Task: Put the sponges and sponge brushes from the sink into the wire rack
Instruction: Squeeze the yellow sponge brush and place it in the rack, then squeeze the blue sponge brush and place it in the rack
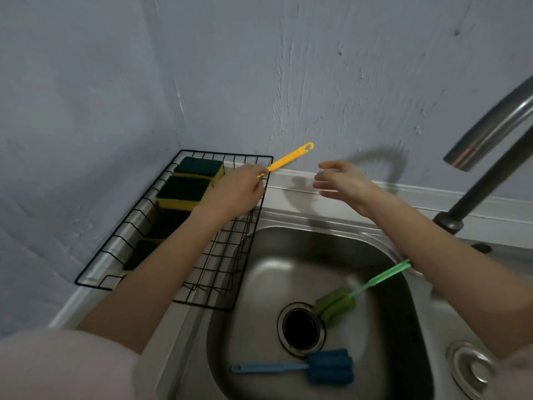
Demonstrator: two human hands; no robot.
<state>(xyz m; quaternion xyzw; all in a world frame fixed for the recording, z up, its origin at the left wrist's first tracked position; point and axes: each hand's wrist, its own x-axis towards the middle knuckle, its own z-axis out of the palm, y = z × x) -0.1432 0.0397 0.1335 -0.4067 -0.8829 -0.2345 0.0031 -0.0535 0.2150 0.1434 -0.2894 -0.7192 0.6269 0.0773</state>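
My left hand (235, 192) hovers over the far right corner of the black wire rack (95, 282), shut on a yellow sponge brush (290, 157) whose hooked handle points up and right; its sponge head is hidden by my hand. My right hand (343, 181) is open, fingers spread, just right of that handle and above the counter's back edge. Several green-and-yellow sponges (184, 192) lie in a row along the rack's left side. In the steel sink (259, 272) lie a green sponge brush (337, 304) by the drain and a blue sponge brush (328, 366) at the front.
A steel tap (487, 134) arches in from the right over the sink. The drain hole (301, 329) sits in the sink's middle. A round steel cap (470, 368) is set in the sink's right rim. Blue-grey walls meet in a corner behind the rack.
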